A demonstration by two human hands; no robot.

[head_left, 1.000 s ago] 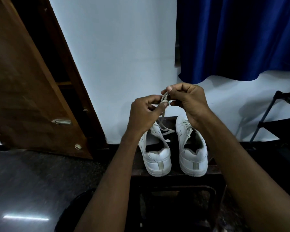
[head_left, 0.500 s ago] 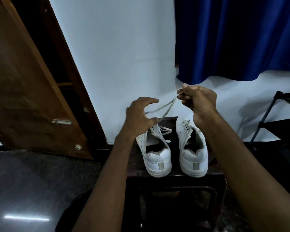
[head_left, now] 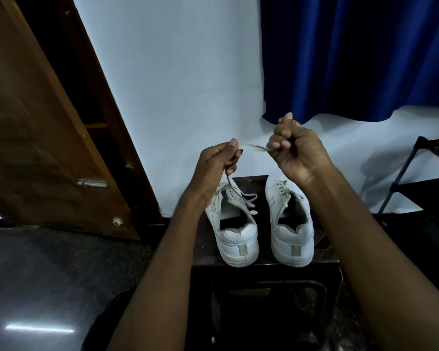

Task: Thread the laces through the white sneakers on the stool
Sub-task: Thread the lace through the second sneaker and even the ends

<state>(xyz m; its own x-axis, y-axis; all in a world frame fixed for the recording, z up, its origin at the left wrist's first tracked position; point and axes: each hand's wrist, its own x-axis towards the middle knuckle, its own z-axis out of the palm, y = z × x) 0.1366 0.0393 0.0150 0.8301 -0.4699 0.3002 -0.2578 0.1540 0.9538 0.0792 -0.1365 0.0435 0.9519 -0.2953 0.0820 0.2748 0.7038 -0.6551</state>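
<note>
Now the left hand (head_left: 217, 164) pinches the lace (head_left: 256, 147) too — stretched to the right hand's (head_left: 293, 148) pinch.

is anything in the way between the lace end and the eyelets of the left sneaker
Nothing visible. Both hands, left hand and right hand, hold the lace stretched in the air above the left sneaker, whose eyelets lie uncovered below.

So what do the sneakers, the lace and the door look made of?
Sneakers: smooth white leather or a synthetic, going by the matte sheen and stitched panels. Lace: flat woven fabric, limp between both hands. Door: brown wood or a veneer, with visible grain and a glossy finish.
</note>
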